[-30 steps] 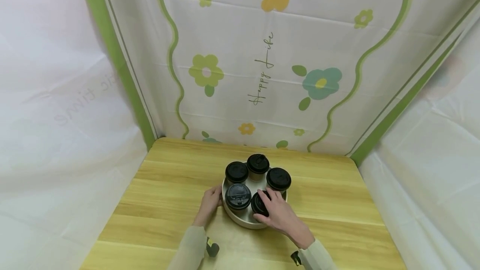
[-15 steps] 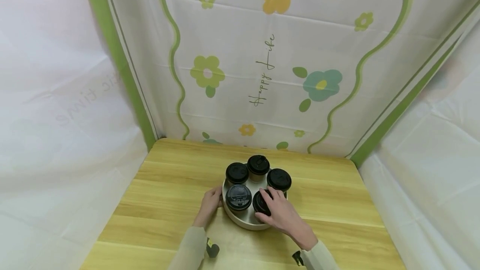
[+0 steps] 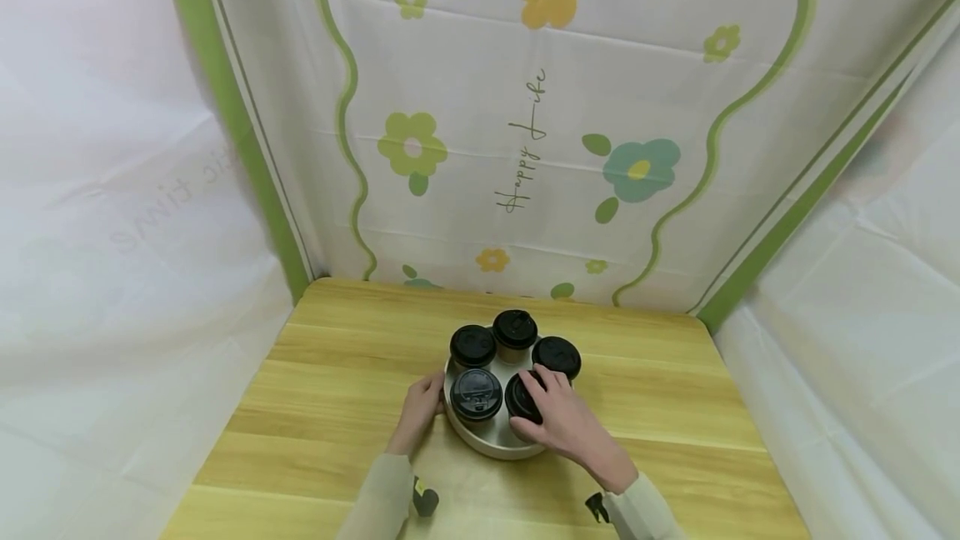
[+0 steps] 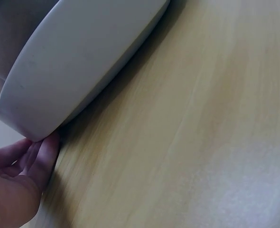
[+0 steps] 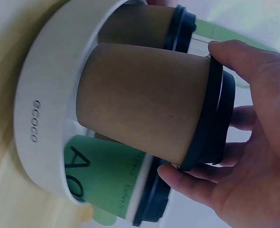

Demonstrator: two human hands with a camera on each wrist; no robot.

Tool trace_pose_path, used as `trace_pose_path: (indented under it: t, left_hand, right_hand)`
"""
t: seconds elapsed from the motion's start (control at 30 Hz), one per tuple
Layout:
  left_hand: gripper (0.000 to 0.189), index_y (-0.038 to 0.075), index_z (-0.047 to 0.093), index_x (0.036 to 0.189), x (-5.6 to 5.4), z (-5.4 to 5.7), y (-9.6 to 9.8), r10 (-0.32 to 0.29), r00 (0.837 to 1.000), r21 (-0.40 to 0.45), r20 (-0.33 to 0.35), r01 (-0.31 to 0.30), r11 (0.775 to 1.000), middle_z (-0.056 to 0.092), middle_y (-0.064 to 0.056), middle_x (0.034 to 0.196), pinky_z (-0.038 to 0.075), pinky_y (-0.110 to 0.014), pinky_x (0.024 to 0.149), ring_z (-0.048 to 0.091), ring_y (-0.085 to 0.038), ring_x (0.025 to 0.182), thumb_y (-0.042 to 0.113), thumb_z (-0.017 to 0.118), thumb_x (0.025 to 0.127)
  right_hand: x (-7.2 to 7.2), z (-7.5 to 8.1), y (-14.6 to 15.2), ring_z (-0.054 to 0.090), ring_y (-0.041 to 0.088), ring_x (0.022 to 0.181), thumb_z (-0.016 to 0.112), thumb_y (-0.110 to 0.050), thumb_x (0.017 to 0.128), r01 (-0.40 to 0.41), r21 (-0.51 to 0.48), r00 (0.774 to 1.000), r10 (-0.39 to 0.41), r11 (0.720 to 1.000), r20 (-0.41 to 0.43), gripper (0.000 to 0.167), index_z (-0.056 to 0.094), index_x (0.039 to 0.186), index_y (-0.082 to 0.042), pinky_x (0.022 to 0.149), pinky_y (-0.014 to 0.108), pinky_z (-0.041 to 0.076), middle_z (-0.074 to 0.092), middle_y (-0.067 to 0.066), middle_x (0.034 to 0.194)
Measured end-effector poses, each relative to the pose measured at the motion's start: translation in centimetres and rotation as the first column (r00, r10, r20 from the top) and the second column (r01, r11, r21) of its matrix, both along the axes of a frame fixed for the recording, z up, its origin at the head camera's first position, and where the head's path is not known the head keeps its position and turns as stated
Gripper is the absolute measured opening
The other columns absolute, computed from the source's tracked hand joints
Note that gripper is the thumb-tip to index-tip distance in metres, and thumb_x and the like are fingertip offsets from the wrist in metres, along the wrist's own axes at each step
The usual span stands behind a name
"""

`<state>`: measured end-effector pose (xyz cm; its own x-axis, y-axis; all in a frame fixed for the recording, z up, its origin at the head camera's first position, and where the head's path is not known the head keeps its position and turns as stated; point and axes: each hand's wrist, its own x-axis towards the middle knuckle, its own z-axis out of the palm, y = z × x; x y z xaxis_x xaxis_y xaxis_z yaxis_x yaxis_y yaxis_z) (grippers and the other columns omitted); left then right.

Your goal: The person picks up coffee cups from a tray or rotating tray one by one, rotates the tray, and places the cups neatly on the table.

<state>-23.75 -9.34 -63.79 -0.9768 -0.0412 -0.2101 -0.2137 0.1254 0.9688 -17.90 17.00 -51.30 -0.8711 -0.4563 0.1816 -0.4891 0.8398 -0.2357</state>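
Note:
A white round tray (image 3: 487, 447) with a silvery floor stands on the table, holding several paper coffee cups with black lids. My left hand (image 3: 420, 411) grips its left side; in the left wrist view the fingers (image 4: 44, 156) meet the low edge of the tray wall (image 4: 78, 61). By its black lid, my right hand (image 3: 562, 419) holds the brown coffee cup (image 5: 140, 99) at the near right. That cup is tilted in the right wrist view, inside the tray rim. Beside it are a green coffee cup (image 5: 107, 173) and another brown cup (image 5: 135, 26).
Glossy-lidded cup (image 3: 477, 395) stands left of the held one, with other lidded cups (image 3: 515, 330) behind. The wood-grain table (image 3: 337, 357) reaches back to a flower-printed white curtain (image 3: 465, 65). White cloth sides (image 3: 112, 273) flank the table.
My right hand and the cup it holds have shifted slightly away from me, closer to the back-right cup. The left hand and the tray stay in place.

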Motion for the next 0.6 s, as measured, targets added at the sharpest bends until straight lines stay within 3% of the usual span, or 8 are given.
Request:
trace_pose_path:
  t: [0.27,0.6]
  left_hand:
    - [0.047,-0.003,0.067,0.113,0.2,0.3,0.0,0.002,1.000,0.022,0.005,-0.003,1.000,0.071,-0.012,0.099,0.058,-0.026,0.071,0.066,-0.008,0.077,0.038,0.047,0.104]
    - [0.050,0.002,0.069,0.102,0.3,0.2,-0.2,0.007,1.000,-0.051,-0.004,-0.007,0.999,0.069,-0.006,0.088,0.053,-0.024,0.070,0.063,-0.009,0.074,0.047,0.047,0.102]
  right_hand:
    - [-0.4,2.7,0.6,0.047,0.047,0.126,0.070,-0.043,0.088,0.000,-0.053,1.000,0.001,0.999,0.024,0.073,0.045,0.145,-0.005,0.098,0.058,0.049,0.046,0.029,0.142]
    - [-1.4,5.1,1.8,0.048,0.043,0.129,0.069,-0.046,0.089,0.023,-0.111,1.000,-0.020,0.994,0.023,0.074,0.043,0.147,-0.008,0.099,0.057,0.049,0.046,0.023,0.144]
